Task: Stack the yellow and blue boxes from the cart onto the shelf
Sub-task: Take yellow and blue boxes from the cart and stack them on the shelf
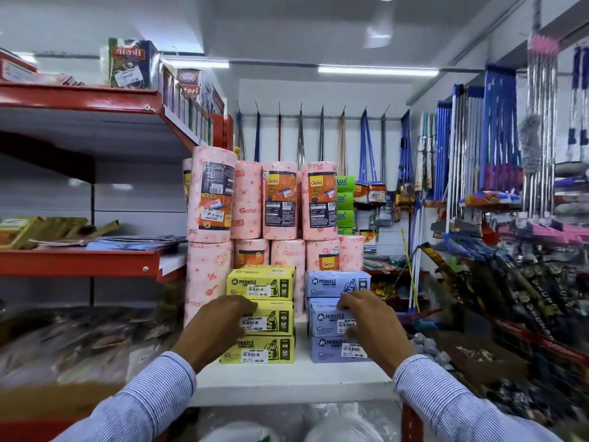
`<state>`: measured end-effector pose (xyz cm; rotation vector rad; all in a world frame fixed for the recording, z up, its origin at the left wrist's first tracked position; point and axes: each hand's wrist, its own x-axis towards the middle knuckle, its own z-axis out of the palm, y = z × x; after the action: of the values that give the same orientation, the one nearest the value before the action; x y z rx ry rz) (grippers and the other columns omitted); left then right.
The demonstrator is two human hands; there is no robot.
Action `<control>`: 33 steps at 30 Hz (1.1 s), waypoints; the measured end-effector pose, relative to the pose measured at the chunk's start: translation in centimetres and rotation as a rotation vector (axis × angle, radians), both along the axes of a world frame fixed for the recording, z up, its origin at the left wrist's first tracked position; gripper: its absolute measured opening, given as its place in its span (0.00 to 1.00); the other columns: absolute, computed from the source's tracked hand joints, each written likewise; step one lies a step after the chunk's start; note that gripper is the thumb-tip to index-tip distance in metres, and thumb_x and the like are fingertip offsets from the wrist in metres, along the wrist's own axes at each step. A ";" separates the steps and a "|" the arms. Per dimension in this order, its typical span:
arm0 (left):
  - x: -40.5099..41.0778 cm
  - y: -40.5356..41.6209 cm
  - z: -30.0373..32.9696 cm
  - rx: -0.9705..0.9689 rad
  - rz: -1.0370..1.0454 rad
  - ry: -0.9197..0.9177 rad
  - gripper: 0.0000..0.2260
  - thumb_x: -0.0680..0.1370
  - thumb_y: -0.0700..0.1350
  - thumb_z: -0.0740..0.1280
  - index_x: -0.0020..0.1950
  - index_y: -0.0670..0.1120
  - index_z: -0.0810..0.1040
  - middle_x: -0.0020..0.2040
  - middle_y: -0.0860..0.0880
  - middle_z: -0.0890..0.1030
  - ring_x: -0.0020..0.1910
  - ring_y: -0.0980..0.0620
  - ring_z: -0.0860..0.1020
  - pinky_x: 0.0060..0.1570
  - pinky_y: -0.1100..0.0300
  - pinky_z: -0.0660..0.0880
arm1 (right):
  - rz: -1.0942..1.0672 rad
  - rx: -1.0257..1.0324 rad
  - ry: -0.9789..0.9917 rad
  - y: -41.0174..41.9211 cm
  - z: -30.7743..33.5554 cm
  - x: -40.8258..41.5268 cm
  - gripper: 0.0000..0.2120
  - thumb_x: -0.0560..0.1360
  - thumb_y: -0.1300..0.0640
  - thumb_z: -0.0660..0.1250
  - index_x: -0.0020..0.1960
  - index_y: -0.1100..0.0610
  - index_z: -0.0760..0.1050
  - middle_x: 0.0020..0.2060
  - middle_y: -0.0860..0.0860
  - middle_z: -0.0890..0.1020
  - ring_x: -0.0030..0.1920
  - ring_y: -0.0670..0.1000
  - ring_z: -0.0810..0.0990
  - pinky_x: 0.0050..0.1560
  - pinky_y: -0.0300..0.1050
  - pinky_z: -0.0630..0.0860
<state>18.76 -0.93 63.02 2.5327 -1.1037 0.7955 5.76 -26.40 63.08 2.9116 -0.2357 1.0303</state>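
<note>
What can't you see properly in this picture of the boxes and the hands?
All in the head view:
- Middle yellow box: left part hidden by the left hand.
- Middle blue box: partly hidden by the right hand, so the grip cannot be told.
- Price stickers: print too small to be sure of.
- Goods at the left and right edges: blurred.
- The cart: not visible.
- Clear bags: cut off by the bottom edge.

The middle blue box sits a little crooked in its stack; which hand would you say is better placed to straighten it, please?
The right hand, probably: it already rests on the middle blue box, while the left hand is on the yellow stack.
</note>
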 end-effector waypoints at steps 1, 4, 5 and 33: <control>0.0 0.0 -0.1 0.002 0.005 -0.003 0.23 0.73 0.40 0.74 0.67 0.50 0.76 0.64 0.51 0.81 0.61 0.50 0.78 0.60 0.54 0.77 | 0.006 0.002 0.000 0.0 -0.1 0.0 0.22 0.65 0.57 0.79 0.56 0.51 0.76 0.52 0.47 0.80 0.52 0.50 0.77 0.50 0.44 0.77; -0.1 -0.4 -0.4 -0.019 0.008 -0.009 0.22 0.72 0.38 0.74 0.66 0.50 0.78 0.63 0.50 0.82 0.60 0.50 0.80 0.58 0.54 0.77 | 0.016 0.013 -0.004 -0.2 -0.2 -0.1 0.21 0.66 0.58 0.79 0.56 0.51 0.77 0.52 0.47 0.80 0.52 0.50 0.77 0.50 0.44 0.77; -0.1 -0.5 -0.6 -0.028 0.004 -0.010 0.21 0.72 0.38 0.73 0.65 0.50 0.78 0.62 0.50 0.82 0.58 0.49 0.81 0.57 0.54 0.78 | 0.016 0.019 -0.010 -0.2 -0.2 -0.1 0.21 0.66 0.59 0.78 0.56 0.51 0.77 0.52 0.47 0.81 0.52 0.50 0.77 0.50 0.44 0.77; -15.7 2.0 -27.3 0.093 -0.214 0.237 0.33 0.76 0.57 0.66 0.78 0.53 0.57 0.81 0.44 0.54 0.79 0.42 0.52 0.73 0.41 0.64 | 0.013 0.216 0.479 5.9 -26.3 -15.9 0.36 0.75 0.45 0.66 0.78 0.50 0.54 0.79 0.52 0.55 0.78 0.57 0.54 0.77 0.55 0.59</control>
<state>3.03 1.09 35.67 2.4481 -1.3253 0.3862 -10.17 -20.55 36.80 3.2390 -0.3204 0.2966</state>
